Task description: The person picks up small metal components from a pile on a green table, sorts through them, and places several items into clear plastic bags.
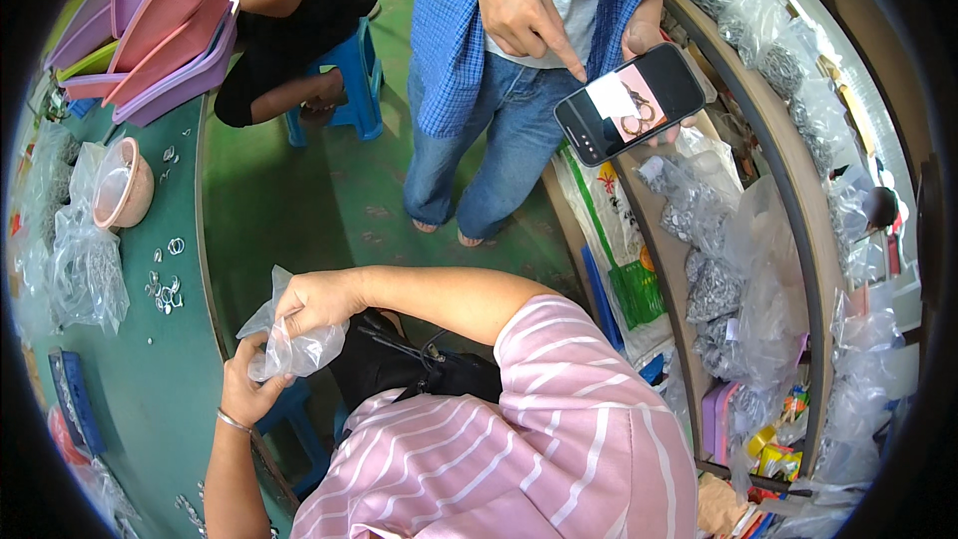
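Note:
A clear plastic bag [311, 347] is between my hands, just off the edge of the green table [150, 379]. My left hand [247, 379], with a bracelet at its wrist, grips the bag's left and lower side. From above, my right hand [317, 301] pinches the bag's upper part, its fingertips partly hidden in the film. Whether anything lies inside the bag I cannot tell. Small silvery rings [165, 291] are scattered on the table to the left of my hands.
A person in a blue checked shirt [444, 70] stands ahead, pointing at a held phone [629, 105]. Another person sits on a blue stool [361, 80]. Stacked plastic baskets [170, 80], a pink bowl [140, 190] and bags occupy the table. Shelves of bagged parts [714, 284] line the right.

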{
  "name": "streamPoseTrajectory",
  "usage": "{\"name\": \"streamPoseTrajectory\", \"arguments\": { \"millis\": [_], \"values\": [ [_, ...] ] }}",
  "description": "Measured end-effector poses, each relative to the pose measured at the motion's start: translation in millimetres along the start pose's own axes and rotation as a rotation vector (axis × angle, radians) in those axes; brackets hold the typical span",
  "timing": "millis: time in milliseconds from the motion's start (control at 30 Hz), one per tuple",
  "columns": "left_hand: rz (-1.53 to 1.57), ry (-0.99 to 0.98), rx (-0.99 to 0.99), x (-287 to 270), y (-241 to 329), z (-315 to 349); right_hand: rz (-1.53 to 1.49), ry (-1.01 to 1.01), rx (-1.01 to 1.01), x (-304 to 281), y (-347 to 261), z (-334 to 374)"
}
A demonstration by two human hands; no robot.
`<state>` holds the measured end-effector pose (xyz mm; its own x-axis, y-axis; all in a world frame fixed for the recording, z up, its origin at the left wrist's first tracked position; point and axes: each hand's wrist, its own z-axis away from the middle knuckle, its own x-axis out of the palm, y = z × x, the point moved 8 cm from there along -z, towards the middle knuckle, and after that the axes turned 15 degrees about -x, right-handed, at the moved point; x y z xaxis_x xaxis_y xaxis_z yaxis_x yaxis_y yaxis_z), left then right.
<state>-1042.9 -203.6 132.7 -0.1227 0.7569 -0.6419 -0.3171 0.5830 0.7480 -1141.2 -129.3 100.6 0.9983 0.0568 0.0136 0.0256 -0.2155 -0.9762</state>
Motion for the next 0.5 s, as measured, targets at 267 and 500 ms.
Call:
{"name": "streamPoseTrajectory", "arguments": {
  "millis": [267, 500],
  "values": [
    [0.002, 0.002, 0.021, -1, -1, 1, 0.026, 0.041, 0.026, 2, -9, 4],
    [-0.023, 0.020, 0.073, -4, -1, 3, 0.152, 0.111, -0.025, 4, -23, 9]
  ]
}}
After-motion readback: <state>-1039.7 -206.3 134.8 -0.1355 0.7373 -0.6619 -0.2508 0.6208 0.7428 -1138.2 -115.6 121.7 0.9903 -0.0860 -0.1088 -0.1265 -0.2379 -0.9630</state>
